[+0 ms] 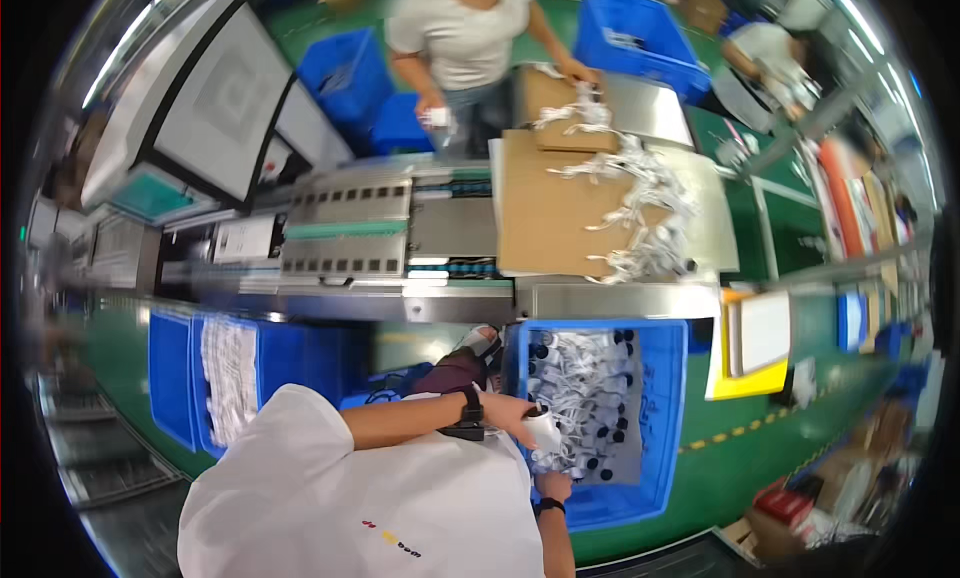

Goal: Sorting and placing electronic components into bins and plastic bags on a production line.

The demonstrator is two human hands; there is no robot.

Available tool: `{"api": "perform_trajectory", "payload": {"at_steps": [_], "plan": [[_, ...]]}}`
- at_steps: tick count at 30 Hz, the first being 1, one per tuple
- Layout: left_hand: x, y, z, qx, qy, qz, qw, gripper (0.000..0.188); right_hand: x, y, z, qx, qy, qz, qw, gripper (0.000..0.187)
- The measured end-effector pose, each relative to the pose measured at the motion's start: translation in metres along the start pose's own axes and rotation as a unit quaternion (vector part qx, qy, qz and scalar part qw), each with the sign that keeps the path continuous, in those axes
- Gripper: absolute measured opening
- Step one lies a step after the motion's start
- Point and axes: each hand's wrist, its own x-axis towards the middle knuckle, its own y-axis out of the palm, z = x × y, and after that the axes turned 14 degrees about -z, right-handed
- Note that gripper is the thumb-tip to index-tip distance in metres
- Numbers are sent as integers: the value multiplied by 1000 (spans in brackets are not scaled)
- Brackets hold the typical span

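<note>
My left hand (512, 416) is closed around a white cylindrical piece (544, 432) with a dark end, held over the near left part of a blue bin (678, 418). In that bin lie several white corded pieces (585, 388) with round black ends, in rows on a grey sheet. My right hand (553, 486) is lower, at the bin's near left corner, against the white cords. Its fingers look curled, but their tips and anything between them are hidden.
Beyond the bin runs a metal conveyor line (450, 303). Cardboard sheets (545, 218) on it carry a heap of white corded pieces (650, 208). A co-worker (465, 38) stands across, one hand on similar pieces. Another blue bin (175, 378) stands left; yellow and white boards (750, 348) are right.
</note>
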Motion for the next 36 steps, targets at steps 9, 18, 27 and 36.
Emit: {"api": "perform_trajectory", "payload": {"at_steps": [9,18,27,36], "plan": [[-9,-4,79,-166,74,-34,983,65,25,-34,3,-70,-47,138,987,57],[-55,-27,109,-347,120,-59,928,62,-34,-182,150,313,-130,-264,903,11],[-140,41,222,-545,69,-248,798,51,-45,-76,244,365,-369,-10,855,24],[-171,151,321,-702,54,-399,588,68,22,160,280,192,-336,195,901,28]]}}
